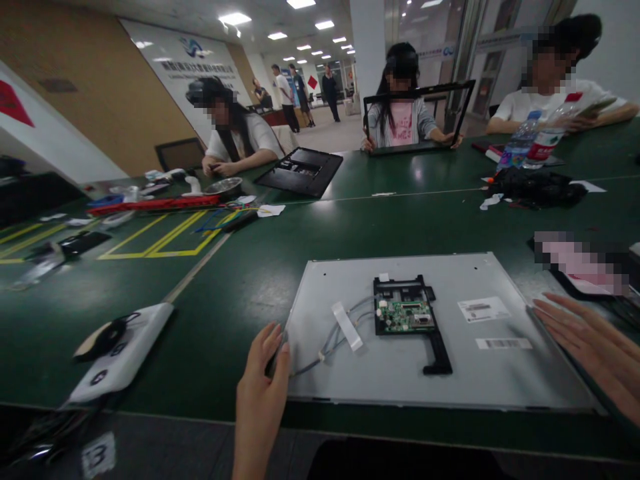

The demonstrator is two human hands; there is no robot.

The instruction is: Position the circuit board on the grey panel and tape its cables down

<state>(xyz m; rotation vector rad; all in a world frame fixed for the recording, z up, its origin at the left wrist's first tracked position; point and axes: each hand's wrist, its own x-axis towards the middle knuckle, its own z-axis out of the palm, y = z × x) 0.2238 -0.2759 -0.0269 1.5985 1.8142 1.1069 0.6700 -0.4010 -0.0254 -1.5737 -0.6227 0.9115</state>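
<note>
A flat grey-white display panel (320, 293) lies back side up on the green table in front of me. On its back sits a black plastic bracket (440, 353) with a green circuit board (407, 316). Grey cables (333, 341) run from the board toward the left edge, partly under a strip of white tape (347, 327). My left hand (265, 373) grips the panel's left edge, thumb and fingers bent around it. Along the right edge, my right hand (593, 347) has its fingers stretched out straight, seemingly touching the side.
A white power strip (125, 353) with a plug lies to the left. A pixelated phone-like object (580, 263) is near my right hand. Across the table, one person holds a black frame (420, 148); a black back cover (303, 172) and bottles (547, 137) stand nearby.
</note>
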